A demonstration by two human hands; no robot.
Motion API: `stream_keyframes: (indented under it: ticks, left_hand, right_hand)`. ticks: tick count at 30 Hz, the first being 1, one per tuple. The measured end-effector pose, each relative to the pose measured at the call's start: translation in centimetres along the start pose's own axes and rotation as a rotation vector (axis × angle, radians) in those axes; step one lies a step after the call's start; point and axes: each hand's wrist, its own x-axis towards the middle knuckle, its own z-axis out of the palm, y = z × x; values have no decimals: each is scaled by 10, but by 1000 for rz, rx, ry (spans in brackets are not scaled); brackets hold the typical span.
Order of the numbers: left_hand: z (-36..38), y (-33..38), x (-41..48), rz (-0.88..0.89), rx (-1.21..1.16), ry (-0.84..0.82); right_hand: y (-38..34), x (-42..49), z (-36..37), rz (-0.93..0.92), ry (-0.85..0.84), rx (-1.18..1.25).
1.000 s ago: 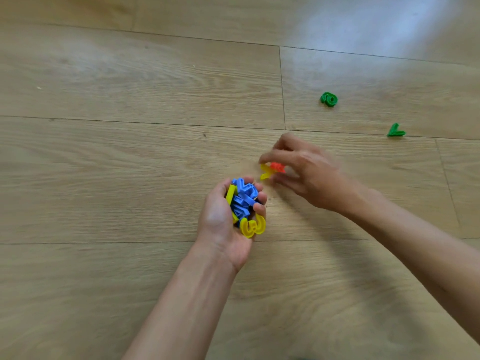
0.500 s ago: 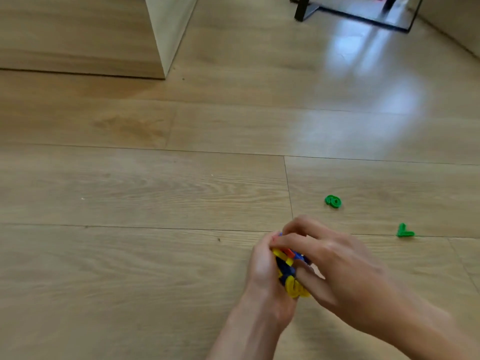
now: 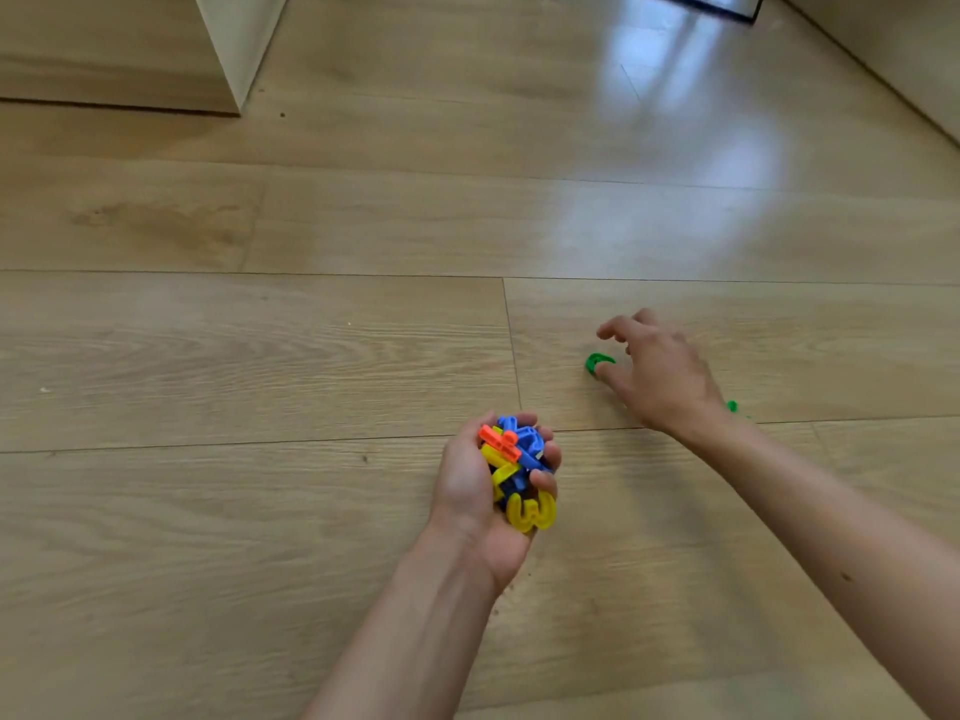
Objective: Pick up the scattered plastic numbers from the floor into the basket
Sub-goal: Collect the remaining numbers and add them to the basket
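My left hand (image 3: 478,491) is cupped palm-up near the middle of the view and grips a heap of plastic numbers (image 3: 517,472), blue, yellow and orange, with a yellow 3 at the bottom. My right hand (image 3: 657,371) reaches out over the wooden floor with spread, slightly bent fingers. Its thumb is at a green number (image 3: 597,362) lying on the floor; nothing sits between its fingers. A second green number (image 3: 732,406) peeks out just behind my right wrist. No basket is in view.
A pale wooden cabinet corner (image 3: 236,49) stands at the upper left. A black metal frame (image 3: 727,7) sits at the top edge, and a wall base (image 3: 893,70) runs along the upper right. Bare plank floor (image 3: 311,356) lies around my hands.
My right hand left the orange and yellow pieces in the left hand's heap, then moved right and forward to the green number. The view tilted up.
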Motion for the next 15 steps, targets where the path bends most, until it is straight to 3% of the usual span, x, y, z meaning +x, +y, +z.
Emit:
stream_keyframes:
  ticks: [8, 12, 15]
  left_hand:
    - [3, 6, 12, 10, 33, 19]
    - [5, 5, 17, 21, 58, 46]
    - [4, 3, 20, 15, 63, 49]
  right_hand:
    - [8, 8, 14, -160, 58, -10]
    - [9, 5, 11, -302, -24, -112]
    - [-8, -7, -9, -382, 90, 143]
